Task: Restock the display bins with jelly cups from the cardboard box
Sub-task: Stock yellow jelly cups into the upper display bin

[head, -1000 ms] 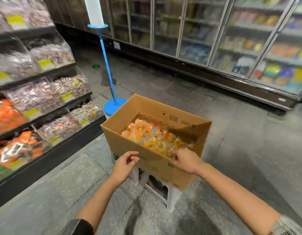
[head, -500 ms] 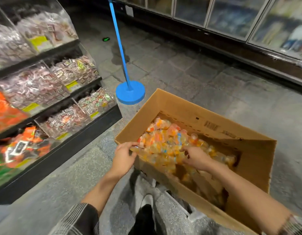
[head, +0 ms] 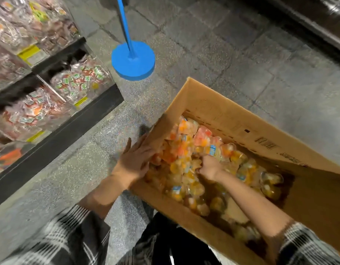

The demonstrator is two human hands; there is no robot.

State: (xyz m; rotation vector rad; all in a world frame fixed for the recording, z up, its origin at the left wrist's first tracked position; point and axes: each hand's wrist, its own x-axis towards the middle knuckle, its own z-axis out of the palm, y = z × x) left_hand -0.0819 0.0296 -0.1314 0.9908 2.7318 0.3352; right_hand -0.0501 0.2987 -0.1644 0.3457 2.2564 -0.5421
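Now both hands are deeper: left hand (head: 135, 161) flat-fingered on cardboard box (head: 241, 127); right hand (head: 209, 166) clutches jelly cups (head: 186, 150).

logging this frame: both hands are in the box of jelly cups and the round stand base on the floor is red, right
Not quite. The head view shows the stand base is blue, not red. The rest holds: the left hand and the right hand are in the box among the jelly cups.
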